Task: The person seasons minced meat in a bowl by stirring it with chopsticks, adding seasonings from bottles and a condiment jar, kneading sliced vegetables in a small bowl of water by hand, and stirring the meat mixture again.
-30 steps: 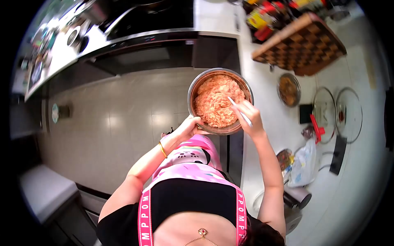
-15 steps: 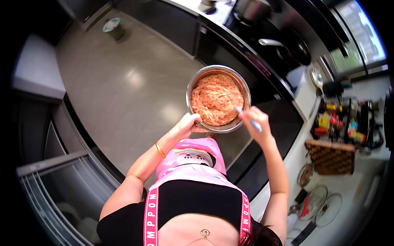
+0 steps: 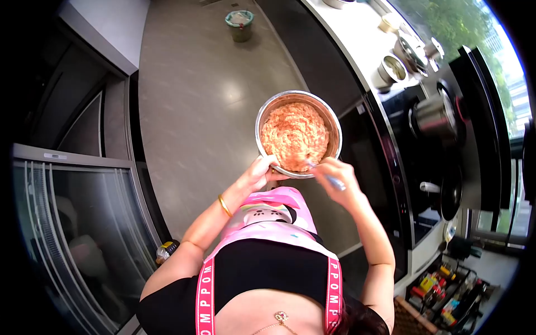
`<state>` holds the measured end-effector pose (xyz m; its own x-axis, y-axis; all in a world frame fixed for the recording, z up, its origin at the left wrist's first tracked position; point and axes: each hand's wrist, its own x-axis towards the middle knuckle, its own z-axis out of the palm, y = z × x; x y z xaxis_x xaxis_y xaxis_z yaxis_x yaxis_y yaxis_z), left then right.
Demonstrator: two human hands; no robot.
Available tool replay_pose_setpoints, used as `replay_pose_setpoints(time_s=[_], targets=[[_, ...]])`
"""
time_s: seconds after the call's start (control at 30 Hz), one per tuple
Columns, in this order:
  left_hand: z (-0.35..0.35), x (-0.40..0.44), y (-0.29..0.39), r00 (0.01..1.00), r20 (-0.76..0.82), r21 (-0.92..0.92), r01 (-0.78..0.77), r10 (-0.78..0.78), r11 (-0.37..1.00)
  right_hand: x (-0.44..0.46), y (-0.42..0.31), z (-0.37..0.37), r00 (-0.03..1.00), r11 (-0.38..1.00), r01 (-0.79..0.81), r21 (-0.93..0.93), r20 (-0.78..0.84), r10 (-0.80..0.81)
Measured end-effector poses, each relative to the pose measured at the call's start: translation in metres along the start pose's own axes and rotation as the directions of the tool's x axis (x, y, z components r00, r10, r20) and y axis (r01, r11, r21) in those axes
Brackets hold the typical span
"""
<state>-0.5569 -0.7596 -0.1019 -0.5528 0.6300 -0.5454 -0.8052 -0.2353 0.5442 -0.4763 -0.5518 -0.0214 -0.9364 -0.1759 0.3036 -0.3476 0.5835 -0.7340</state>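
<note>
A round stainless steel bowl [image 3: 338,123] is held up in front of the pink apron [image 3: 279,230], filled with a pinkish-orange mince-like mixture [image 3: 293,131]. My left hand [image 3: 262,172] grips its lower left rim, thumb at the edge and fingers underneath. In my right hand [image 3: 338,177], closed at the lower right rim, is a utensil with a pale blue-grey handle [image 3: 335,183]. Its far end dips into the mixture near the bowl's lower edge, so its kind cannot be made out. Swirled ridges mark the mixture's surface.
To the right runs a counter with a stove, a steel pot [image 3: 435,118] and a dark pan [image 3: 451,192]. A bin [image 3: 240,27] stands on the floor ahead. Condiment bottles [image 3: 441,287] crowd the lower right. A glass sliding door [image 3: 95,234] is at left.
The view has turned, shifting the room around the bowl. My right hand and the utensil have moved left and slightly down along the bowl's edge. My left hand keeps its hold.
</note>
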Motion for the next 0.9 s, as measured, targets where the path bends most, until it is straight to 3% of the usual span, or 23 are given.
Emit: replay_pose_setpoints(time_s=[0.07,0.1,0.13,0.2,0.27,0.3,0.33,0.4,0.53,0.67,0.73,0.9], targets=[[0.005,0.024,0.026,0.999,-0.025,-0.003,-0.038,0.038,0.999,0.055,0.015,0.013,0.996,0.994,0.080,0.079,0.025,-0.082],[0.005,0.038,0.040,0.998,-0.019,-0.020,-0.060,0.060,0.998,0.087,0.041,0.015,0.986,0.989,0.146,0.021,0.079,-0.147],[0.005,0.046,0.048,0.997,-0.021,-0.043,-0.070,0.069,0.997,0.118,0.060,0.016,0.988,0.987,0.139,0.078,0.050,-0.143],[0.008,0.064,0.077,0.996,-0.055,-0.082,-0.070,0.065,0.994,0.172,0.082,-0.005,0.993,0.993,0.115,0.013,-0.017,-0.115],[0.000,0.085,0.109,0.997,0.055,-0.108,-0.056,0.062,0.993,0.195,0.094,-0.039,0.999,0.994,-0.001,-0.110,0.032,0.005],[-0.003,0.099,0.124,0.995,0.072,-0.119,-0.065,0.074,0.991,0.201,0.102,-0.050,1.000,0.997,0.014,-0.081,0.005,-0.014],[-0.005,0.113,0.135,0.994,0.074,-0.127,-0.069,0.079,0.989,0.204,0.107,-0.060,0.996,0.988,0.037,-0.150,0.087,-0.024],[-0.008,0.146,0.159,0.998,0.002,-0.163,-0.063,0.065,0.985,0.222,0.094,-0.054,0.991,0.997,-0.039,-0.064,0.128,0.047],[-0.019,0.203,0.225,0.999,0.038,-0.005,-0.024,0.024,1.000,0.327,0.146,-0.018,0.990,0.998,0.057,-0.019,0.131,-0.054],[-0.021,0.244,0.301,0.998,0.069,-0.016,-0.001,0.002,1.000,0.408,0.202,-0.042,0.993,0.983,-0.004,-0.183,-0.117,-0.018],[-0.018,0.284,0.341,0.995,0.095,0.035,0.028,-0.032,0.999,0.414,0.210,-0.076,0.975,0.953,-0.223,-0.204,-0.062,0.214],[-0.006,0.362,0.385,0.978,0.152,0.172,0.117,-0.144,0.978,0.463,0.215,-0.053,0.980,0.989,-0.147,-0.012,-0.135,0.144]])
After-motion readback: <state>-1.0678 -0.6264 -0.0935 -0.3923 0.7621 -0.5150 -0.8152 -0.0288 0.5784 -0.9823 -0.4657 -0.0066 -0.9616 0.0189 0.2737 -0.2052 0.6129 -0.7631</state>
